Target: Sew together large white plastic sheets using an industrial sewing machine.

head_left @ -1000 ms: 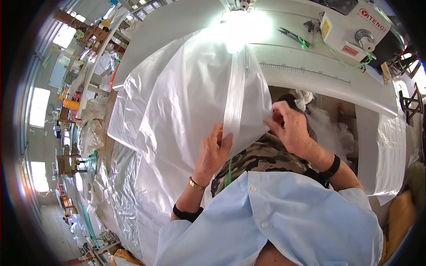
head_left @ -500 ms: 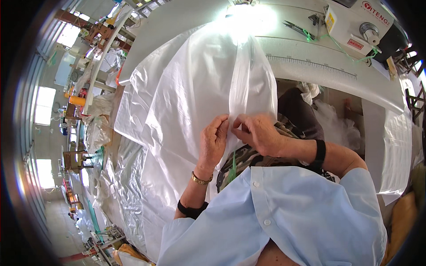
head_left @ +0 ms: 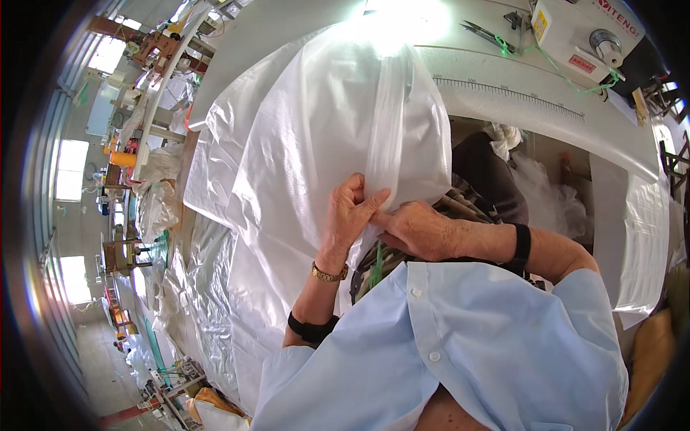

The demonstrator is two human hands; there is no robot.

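A large sheet of shiny white woven plastic (head_left: 302, 144) runs from under a bright light at the table's far side down over its front edge towards my lap. Along it lies a pale folded strip (head_left: 386, 136), whose near end reaches my hands. My left hand (head_left: 351, 215) is closed on the sheet's near edge at the strip, its thumb pointing right. Against it presses my right hand (head_left: 420, 228), fingers curled and pinched on the same edge. Their fingertips overlap, so the exact grip is partly hidden. A green strand (head_left: 376, 269) hangs just below.
A white machine with a dial (head_left: 586, 43) stands at the far right. Thread snips (head_left: 485, 36) and green string (head_left: 557, 68) lie near it. A ruler scale (head_left: 510, 91) follows the table's front part. Crumpled plastic (head_left: 205, 287) is heaped at left.
My right hand has moved slightly down and left to meet the left one. My left thumb now stretches right across the edge, and the fingertips touch where a gap showed before.
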